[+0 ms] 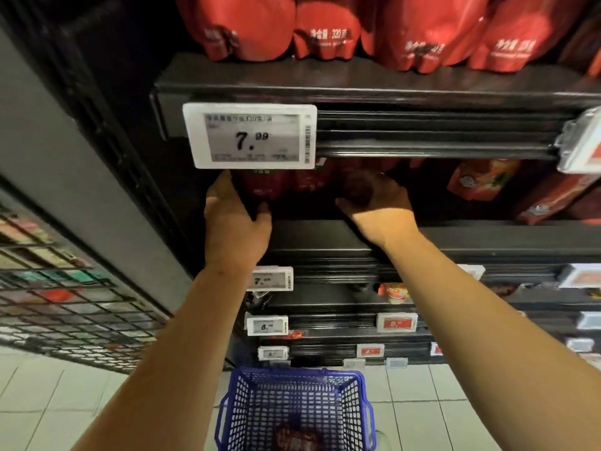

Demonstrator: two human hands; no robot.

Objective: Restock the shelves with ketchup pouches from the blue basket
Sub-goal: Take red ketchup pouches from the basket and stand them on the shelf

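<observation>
Both hands up inside the dim second shelf (pixel 325 232), under the big 7.99 price tag (pixel 249 136). Left hand (pixel 234 219) wrapped around the left edge of a red ketchup pouch (pixel 263 187), thumb hooked under the bottom, probably to stand it upright against the left wall. Right hand (pixel 379 203) curled over a darker pouch (pixel 357 190) just beside it, likely nudging it back into the row. Hard to tell in that shadow how firm the grip is. Blue basket (pixel 260 405) down on the floor tiles, near, with one more pouch (pixel 294 439) at the bottom, so not quite finished restocking. Top shelf (pixel 325 83) already packed with red pouches.
</observation>
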